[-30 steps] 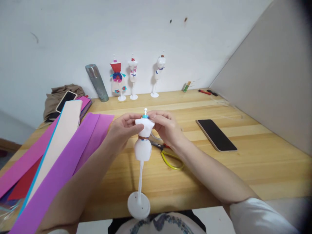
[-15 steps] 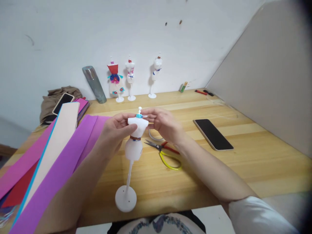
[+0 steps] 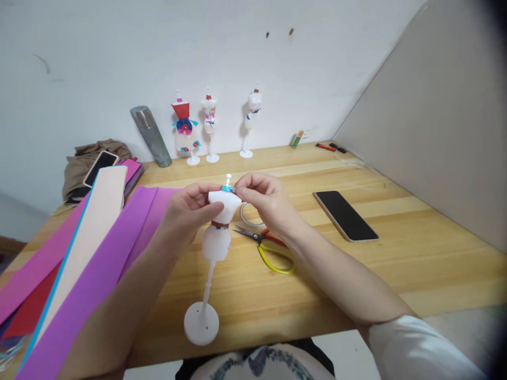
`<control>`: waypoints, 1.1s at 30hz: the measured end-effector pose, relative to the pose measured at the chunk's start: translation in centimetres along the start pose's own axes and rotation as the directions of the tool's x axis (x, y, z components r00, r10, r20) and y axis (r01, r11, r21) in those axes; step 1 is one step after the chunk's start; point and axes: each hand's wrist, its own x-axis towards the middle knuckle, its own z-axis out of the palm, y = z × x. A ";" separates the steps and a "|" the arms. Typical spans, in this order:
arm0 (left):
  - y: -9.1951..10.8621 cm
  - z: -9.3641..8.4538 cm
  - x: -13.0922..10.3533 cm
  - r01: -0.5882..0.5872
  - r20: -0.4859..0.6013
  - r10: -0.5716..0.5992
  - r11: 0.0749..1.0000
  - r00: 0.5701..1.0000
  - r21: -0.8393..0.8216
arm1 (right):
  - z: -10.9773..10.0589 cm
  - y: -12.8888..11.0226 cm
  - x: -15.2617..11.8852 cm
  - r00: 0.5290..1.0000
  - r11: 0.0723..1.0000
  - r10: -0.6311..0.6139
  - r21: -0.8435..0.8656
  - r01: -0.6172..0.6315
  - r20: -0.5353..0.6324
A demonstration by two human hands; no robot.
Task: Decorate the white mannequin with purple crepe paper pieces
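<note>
The left hand (image 3: 184,214) is clamped on the shoulder of a white miniature dress form (image 3: 216,244), with the thumb across the front of the chest. The right hand (image 3: 273,203) has thumb and fingertips pinched together on the right end of the turquoise neck band (image 3: 227,188). The dress form is located between the two hands, torso at finger level, with its stand tilted and its round base (image 3: 201,323) below and to the right of the left hand. Contact between base and wooden table (image 3: 415,264) cannot be determined. A brown waist band (image 3: 219,225) encircles the form below the left thumb.

Below the right hand lie scissors (image 3: 276,259), one handle yellow and one red, blades directed toward the dress form. A white ring (image 3: 242,215) lies just under the right fingers. A smartphone (image 3: 346,216) lies well to the right of the right hand.

Left of the left hand, a purple sheet (image 3: 106,264) and a cream sheet (image 3: 93,221) overlap lengthwise. A second phone (image 3: 102,166) rests beyond them, near a brown cloth (image 3: 79,163).

Beyond both hands stand a metallic tumbler (image 3: 152,138), leftmost, and three further dress forms (image 3: 254,100), the left one wearing a red bodice (image 3: 181,110).
</note>
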 end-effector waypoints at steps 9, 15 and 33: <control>-0.1 -0.4 0.1 0.036 0.015 -0.035 0.999 0.999 -0.033 | -0.5 0.2 0.7 0.987 0.976 0.108 0.175 -0.128 0.123; -0.2 -0.8 0.4 0.100 0.109 -0.095 0.994 0.989 -0.045 | -0.7 0.8 1.1 0.984 0.981 0.111 0.146 -0.130 0.137; -2.0 -0.4 0.8 0.223 0.306 -0.152 0.952 0.940 -0.211 | -1.4 2.4 1.5 0.844 0.827 0.313 0.311 -0.468 0.437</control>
